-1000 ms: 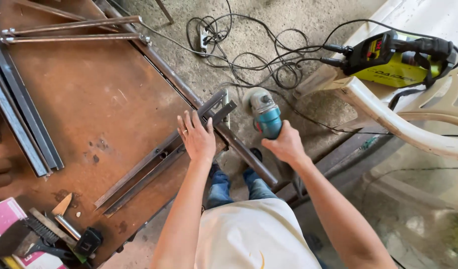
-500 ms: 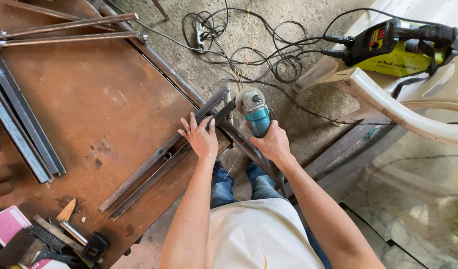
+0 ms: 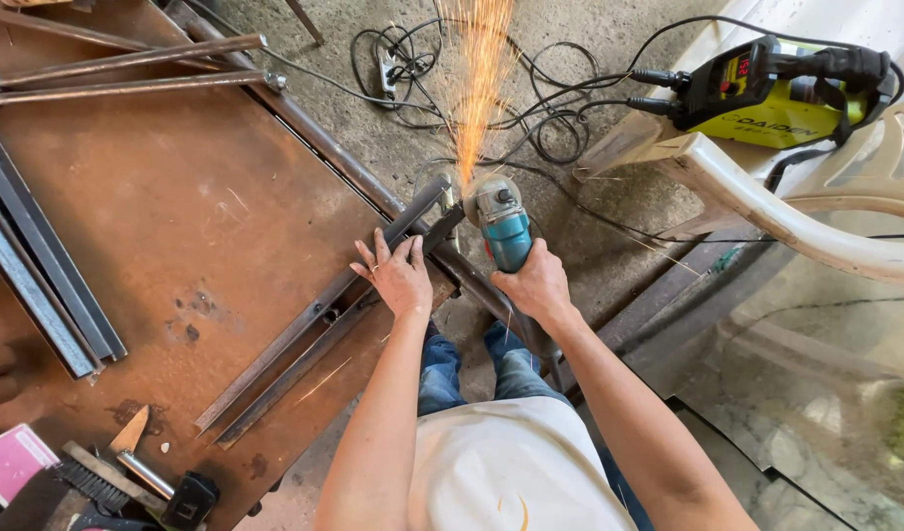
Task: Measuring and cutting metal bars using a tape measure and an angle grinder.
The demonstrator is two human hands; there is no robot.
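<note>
My left hand (image 3: pixel 397 275) presses flat on two long steel angle bars (image 3: pixel 304 344) that lie side by side on a rusty metal table (image 3: pixel 176 226), their far ends sticking past the table's edge. My right hand (image 3: pixel 536 285) grips a teal angle grinder (image 3: pixel 501 224). Its disc touches the bar ends (image 3: pixel 440 211), and a stream of orange sparks (image 3: pixel 479 88) shoots away over the concrete floor.
More steel bars (image 3: pixel 39 285) lie along the table's left side, thin rods (image 3: pixel 127 64) at the far end. A wire brush (image 3: pixel 88 482), a chipping hammer (image 3: pixel 142 472) and a pink box (image 3: pixel 14 462) sit near me. A yellow welding machine (image 3: pixel 776 93) rests on a white plastic chair (image 3: pixel 766 211); cables (image 3: pixel 530 108) tangle on the floor.
The grinder has come down onto the bar ends and sparks now fly. My left hand stays pressed on the bars.
</note>
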